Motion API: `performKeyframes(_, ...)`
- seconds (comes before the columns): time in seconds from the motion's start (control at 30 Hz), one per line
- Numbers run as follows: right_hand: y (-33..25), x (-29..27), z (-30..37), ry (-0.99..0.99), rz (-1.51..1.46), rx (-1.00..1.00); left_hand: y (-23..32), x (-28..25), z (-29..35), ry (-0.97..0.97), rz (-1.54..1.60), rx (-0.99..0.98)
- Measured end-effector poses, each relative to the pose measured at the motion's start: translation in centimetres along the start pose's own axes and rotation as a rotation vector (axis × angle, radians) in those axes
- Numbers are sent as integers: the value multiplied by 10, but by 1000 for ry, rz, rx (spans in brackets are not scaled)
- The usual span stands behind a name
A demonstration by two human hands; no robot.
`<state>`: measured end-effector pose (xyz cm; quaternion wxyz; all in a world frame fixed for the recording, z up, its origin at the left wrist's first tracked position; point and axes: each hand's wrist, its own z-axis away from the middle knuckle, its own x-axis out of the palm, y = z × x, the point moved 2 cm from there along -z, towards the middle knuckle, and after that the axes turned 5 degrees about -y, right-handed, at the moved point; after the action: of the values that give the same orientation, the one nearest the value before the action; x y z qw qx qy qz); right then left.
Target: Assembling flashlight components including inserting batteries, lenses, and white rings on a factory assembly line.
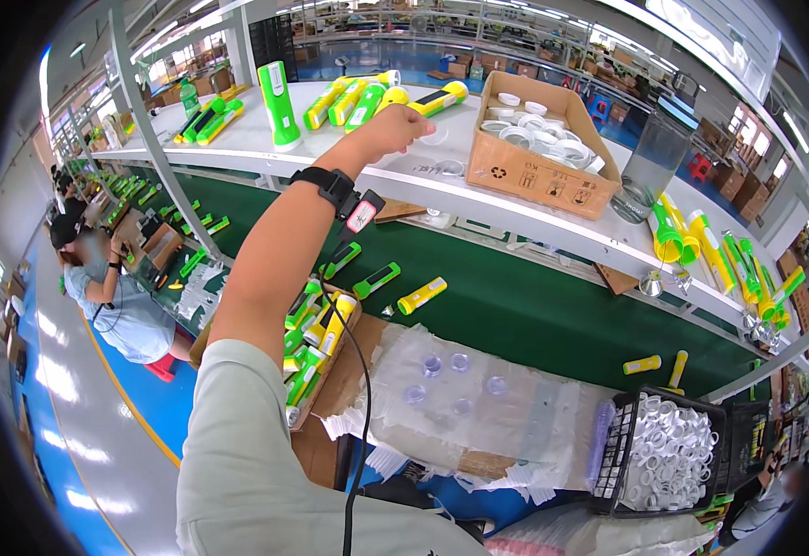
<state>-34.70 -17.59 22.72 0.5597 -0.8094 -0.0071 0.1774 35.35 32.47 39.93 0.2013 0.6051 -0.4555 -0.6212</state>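
Note:
My left arm reaches up to the white shelf, and my left hand (391, 132) is closed, fingertips pinched at the edge of a clear round lens (438, 136). Just below it, another clear disc (450, 169) lies on the shelf's front edge. Behind the hand are several green and yellow flashlights (347, 100), lying side by side. A green flashlight (278, 107) stands upright to the left. Right of the hand, an open cardboard box (542, 174) holds white rings and cups (545, 134). My right hand is out of view.
Several clear lenses (460, 361) rest on the wrapped work surface (516, 435) below. A black basket (615, 454) of white rings stands right, a box of flashlights (316, 347) left. A clear jar (650, 153) and more flashlights (720, 250) occupy the shelf's right. A co-worker (126, 296) sits far left.

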Motion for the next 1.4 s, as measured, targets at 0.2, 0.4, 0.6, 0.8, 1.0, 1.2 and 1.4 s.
performKeyframes(0.2, -12, 15, 0, -17, 48, -34, 9, 14, -11, -274, -115, -23)
performKeyframes(0.4, -16, 35, 0, -35, 74, -63, 8, 17, -27, -385, -348, -59)
performKeyframes(0.6, -42, 62, 12, -36, 108, -82, 16, 22, -24, -267, -542, 28)
performKeyframes(0.8, -83, 85, 43, -3, 172, -29, 23, 17, -8, 216, -438, 382)
performKeyframes(1.0, 3, 28, 48, 59, -23, -18, 47, 63, 168, 328, 147, 397)
performKeyframes(1.2, 35, 2, 53, 367, -346, 382, 24, 272, 272, -700, 455, 23)
performKeyframes(1.4, 108, -55, 65, 218, 219, 370, 85, 415, 344, -1266, 214, 159)
